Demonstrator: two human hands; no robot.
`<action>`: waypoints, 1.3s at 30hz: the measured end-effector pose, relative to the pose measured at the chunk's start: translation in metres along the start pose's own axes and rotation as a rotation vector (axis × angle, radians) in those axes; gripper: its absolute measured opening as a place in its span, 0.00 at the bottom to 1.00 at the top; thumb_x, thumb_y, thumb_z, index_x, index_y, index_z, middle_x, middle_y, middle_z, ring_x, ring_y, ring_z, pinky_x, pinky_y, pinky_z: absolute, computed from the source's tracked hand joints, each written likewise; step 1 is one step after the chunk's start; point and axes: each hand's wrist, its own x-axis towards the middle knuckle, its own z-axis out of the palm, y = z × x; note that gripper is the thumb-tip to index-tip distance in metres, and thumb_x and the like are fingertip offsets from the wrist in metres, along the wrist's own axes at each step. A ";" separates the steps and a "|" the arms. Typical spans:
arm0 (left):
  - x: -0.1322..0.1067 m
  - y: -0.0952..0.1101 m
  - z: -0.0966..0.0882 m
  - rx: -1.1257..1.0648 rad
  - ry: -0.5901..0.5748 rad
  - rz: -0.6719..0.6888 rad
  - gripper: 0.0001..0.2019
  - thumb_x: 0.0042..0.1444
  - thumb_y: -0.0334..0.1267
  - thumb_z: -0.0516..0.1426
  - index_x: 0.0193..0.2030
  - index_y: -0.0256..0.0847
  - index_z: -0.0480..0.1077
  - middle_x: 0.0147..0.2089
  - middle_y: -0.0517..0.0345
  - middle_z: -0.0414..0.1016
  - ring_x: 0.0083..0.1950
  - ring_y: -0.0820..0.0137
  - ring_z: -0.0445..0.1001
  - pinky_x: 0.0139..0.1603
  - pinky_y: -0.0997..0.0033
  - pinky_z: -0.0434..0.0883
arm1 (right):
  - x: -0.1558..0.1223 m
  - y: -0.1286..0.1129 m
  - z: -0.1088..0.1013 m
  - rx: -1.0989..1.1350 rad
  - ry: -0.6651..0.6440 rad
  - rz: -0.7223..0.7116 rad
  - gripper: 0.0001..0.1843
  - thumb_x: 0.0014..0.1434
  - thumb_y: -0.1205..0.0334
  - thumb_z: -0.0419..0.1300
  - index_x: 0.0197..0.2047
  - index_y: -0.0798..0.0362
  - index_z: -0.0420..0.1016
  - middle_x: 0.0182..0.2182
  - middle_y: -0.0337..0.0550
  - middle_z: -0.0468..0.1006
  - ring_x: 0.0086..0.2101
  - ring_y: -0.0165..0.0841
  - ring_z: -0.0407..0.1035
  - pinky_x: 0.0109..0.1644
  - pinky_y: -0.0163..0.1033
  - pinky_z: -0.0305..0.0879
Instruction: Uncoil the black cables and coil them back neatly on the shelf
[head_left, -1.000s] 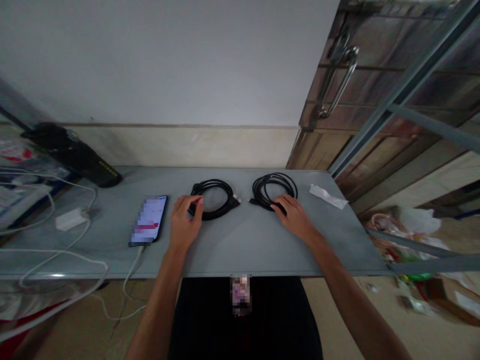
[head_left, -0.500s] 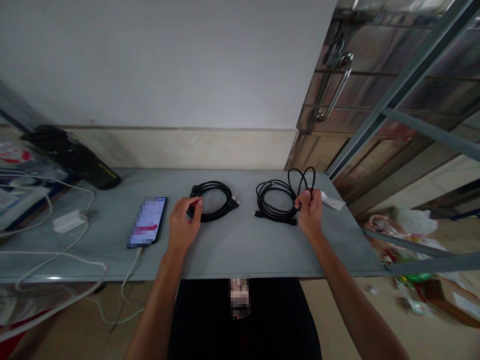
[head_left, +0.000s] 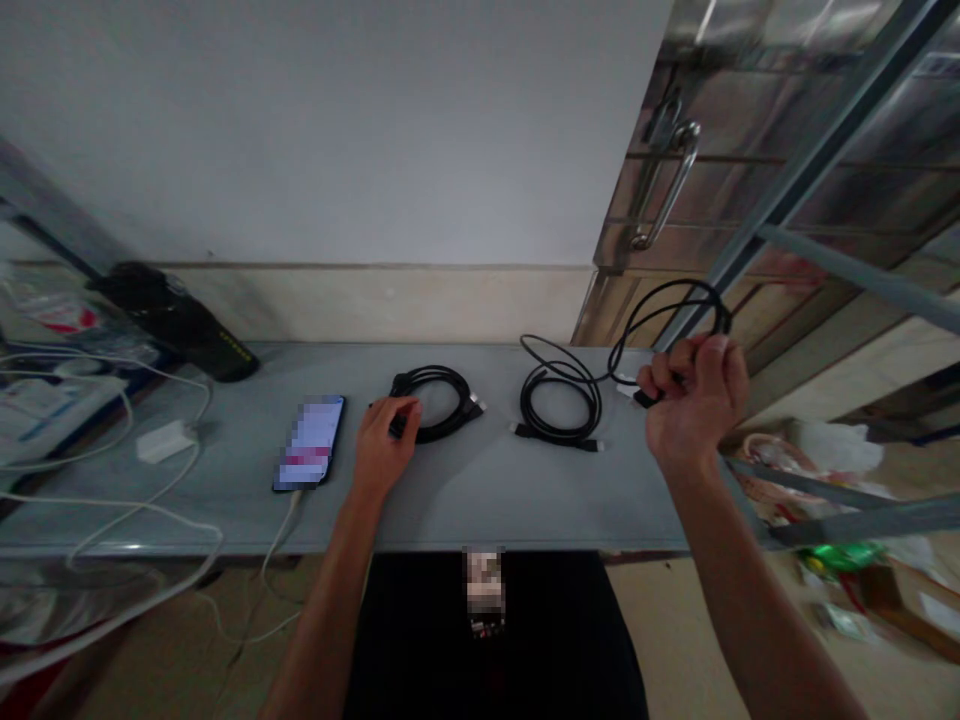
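Note:
My right hand (head_left: pixel 701 395) is raised over the right end of the grey table (head_left: pixel 480 500), its fingers wrapped round loops of a black cable (head_left: pixel 637 320). A dark end of that cable sticks out below the fingers. A strand runs left from it to a second black coil (head_left: pixel 561 434), which lies flat with a plug showing at each side. My left hand (head_left: pixel 384 445) rests at the near left side of another coiled black cable (head_left: pixel 448 432), thumb and fingers closed on a dark part of it. Metal plug ends show on this coil's right.
A phone (head_left: pixel 311 440) with a white cord lies left of my left hand. Farther left are a white charger (head_left: pixel 165 440), tangled white cords and a black bottle (head_left: pixel 184 320) on its side. A grey metal frame (head_left: pixel 750 240) stands at the right, before a door with a handle (head_left: pixel 667 190).
My right hand has lifted and moved right, drawing black cable loops up from the table. A strand now stretches over the right coil. My left hand stays at the left coil.

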 end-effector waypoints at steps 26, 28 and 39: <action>-0.078 0.158 -0.015 -0.929 -0.142 -0.488 0.18 0.73 0.50 0.64 0.65 0.50 0.77 0.66 0.46 0.82 0.63 0.54 0.85 0.63 0.52 0.83 | -0.078 -0.111 0.030 -0.030 -0.281 0.187 0.11 0.75 0.47 0.69 0.44 0.45 0.80 0.22 0.28 0.56 0.19 0.28 0.52 0.23 0.36 0.54; -0.076 0.160 -0.028 -0.928 -0.108 -0.512 0.18 0.73 0.50 0.65 0.65 0.51 0.77 0.67 0.47 0.81 0.63 0.53 0.86 0.61 0.52 0.84 | -0.097 -0.088 0.013 -0.105 -0.377 0.339 0.13 0.76 0.45 0.66 0.49 0.45 0.81 0.24 0.32 0.64 0.22 0.30 0.61 0.25 0.36 0.59; -0.076 0.133 -0.088 -0.810 -0.014 -0.629 0.21 0.66 0.48 0.70 0.64 0.53 0.80 0.73 0.45 0.79 0.66 0.40 0.84 0.44 0.52 0.90 | -0.120 -0.020 -0.083 -0.383 -0.353 0.508 0.25 0.70 0.34 0.68 0.53 0.47 0.88 0.45 0.52 0.90 0.45 0.48 0.88 0.45 0.52 0.89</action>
